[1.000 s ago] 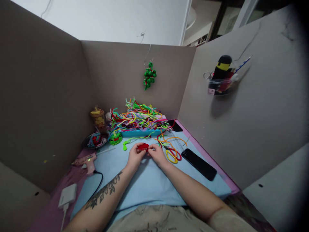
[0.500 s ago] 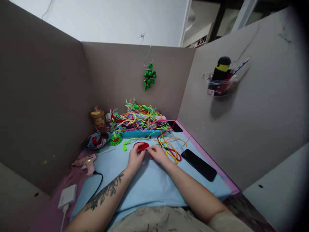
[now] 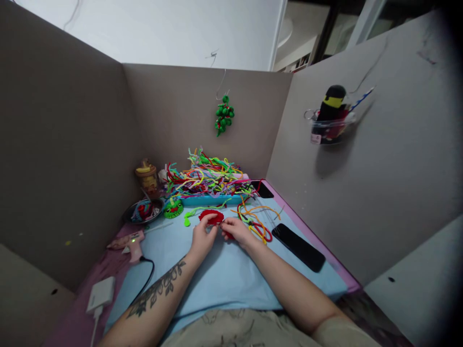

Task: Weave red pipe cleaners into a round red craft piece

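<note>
Emerging leftward from between the hands since a second ago: flat, rounded, soft-looking red piece (image 3: 217,218), over pale-blue, cloth-covered surface (image 3: 231,279). Holding its near side in left hand (image 3: 203,236), grip closed. Pinching at small red patch (image 3: 227,236) with right hand (image 3: 236,230), fingertips nearly meeting; not establishing any join. Exposing more face for handling.
</note>
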A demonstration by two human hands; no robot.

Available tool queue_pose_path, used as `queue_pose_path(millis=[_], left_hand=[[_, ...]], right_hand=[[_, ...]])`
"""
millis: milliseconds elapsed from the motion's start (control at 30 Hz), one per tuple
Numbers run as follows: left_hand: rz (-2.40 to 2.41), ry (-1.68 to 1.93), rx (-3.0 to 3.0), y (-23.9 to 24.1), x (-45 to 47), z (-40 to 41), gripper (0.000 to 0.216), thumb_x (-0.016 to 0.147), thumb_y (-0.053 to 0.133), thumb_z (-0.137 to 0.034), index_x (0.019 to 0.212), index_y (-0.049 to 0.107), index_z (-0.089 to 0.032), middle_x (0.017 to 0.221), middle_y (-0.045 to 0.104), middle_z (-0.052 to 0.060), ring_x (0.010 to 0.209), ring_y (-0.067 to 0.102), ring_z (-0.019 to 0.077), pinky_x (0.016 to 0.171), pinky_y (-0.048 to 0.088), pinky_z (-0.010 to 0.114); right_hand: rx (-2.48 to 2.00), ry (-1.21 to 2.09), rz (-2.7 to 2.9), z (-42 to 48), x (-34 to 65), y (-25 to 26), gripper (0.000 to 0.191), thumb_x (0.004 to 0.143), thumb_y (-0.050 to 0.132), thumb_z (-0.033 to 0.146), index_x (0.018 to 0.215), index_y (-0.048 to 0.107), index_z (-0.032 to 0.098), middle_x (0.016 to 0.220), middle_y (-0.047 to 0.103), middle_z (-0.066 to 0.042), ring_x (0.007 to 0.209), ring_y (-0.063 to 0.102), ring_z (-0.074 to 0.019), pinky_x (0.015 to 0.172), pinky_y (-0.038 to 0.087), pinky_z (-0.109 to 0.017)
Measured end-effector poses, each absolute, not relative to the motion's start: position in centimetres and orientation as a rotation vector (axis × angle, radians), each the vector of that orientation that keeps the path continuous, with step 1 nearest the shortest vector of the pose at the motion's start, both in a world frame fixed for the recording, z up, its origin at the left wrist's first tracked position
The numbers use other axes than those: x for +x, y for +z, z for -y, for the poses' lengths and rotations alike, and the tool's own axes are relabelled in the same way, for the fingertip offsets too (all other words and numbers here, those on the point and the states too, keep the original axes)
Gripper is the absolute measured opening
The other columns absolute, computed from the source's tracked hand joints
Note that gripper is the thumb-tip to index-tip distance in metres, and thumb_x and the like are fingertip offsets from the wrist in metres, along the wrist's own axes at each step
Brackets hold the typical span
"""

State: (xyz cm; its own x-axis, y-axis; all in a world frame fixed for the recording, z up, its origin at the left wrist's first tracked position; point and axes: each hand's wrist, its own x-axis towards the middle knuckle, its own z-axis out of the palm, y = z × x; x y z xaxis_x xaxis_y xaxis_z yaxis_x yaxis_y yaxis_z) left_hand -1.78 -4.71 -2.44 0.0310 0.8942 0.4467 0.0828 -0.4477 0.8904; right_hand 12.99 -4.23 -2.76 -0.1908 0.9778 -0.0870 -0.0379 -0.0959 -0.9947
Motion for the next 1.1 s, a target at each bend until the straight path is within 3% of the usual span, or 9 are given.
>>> queue_pose_path(millis=[133,333,467,667,1100], left_hand=[[-0.955,1.482,1.402,-2.3,-1.9,4.3,0.033,0.07,0.067,-0.021,0.102,0.061,-0.016,0.104,0.067,0.01,0.093,0.065,0.0208,0.086,0.049,0.033],[-0.872,1.4,1.147,-2.0,-1.9,4.2,0.047,0.06,0.077,-0.027,0.101,0.058,-0.015,0.098,0.071,0.011,0.09,0.067,0.0229,0.081,0.05,0.034],[-0.903,1.385,1.1,-1.8,-1.8,4.3,0.049,0.056,0.079,-0.028,0.098,0.058,-0.015,0.091,0.072,0.01,0.084,0.067,0.022,0.078,0.051,0.034],[-0.889,1.347,1.071,-2.1,-1.8,4.2,0.05,0.057,0.079,-0.028,0.1,0.057,-0.015,0.091,0.072,0.009,0.081,0.067,0.0202,0.075,0.051,0.031],[-0.911,1.273,0.924,-1.8,-1.8,4.4,0.052,0.053,0.081,-0.027,0.099,0.057,-0.017,0.079,0.069,0.003,0.068,0.065,0.0149,0.063,0.05,0.025]], right_hand=[[-1.11,1.335,1.315,4.3,13.1,-2.7,0.026,0.068,0.062,0.041,0.07,0.052,0.017,0.055,0.057,0.004,0.042,0.049,-0.0079,0.045,0.037,-0.02],[-1.266,0.619,1.668,4.2,13.7,-2.9,0.013,0.078,0.054,0.025,0.071,0.062,0.018,0.064,0.061,0.001,0.06,0.054,-0.013,0.059,0.04,-0.024],[-1.287,0.281,1.851,4.7,14.0,-2.5,0.02,0.082,0.049,0.015,0.086,0.068,0.019,0.084,0.067,-0.004,0.079,0.059,-0.0166,0.074,0.043,-0.027],[-1.389,-0.2,2.12,5.8,13.7,-1.7,0.018,0.087,0.05,0.016,0.088,0.067,0.02,0.084,0.064,-0.007,0.083,0.056,-0.0203,0.075,0.04,-0.03],[-1.343,-0.238,2.04,5.9,12.9,-2.1,0.019,0.091,0.045,0.018,0.089,0.064,0.019,0.082,0.061,-0.007,0.079,0.055,-0.0196,0.07,0.038,-0.029]])
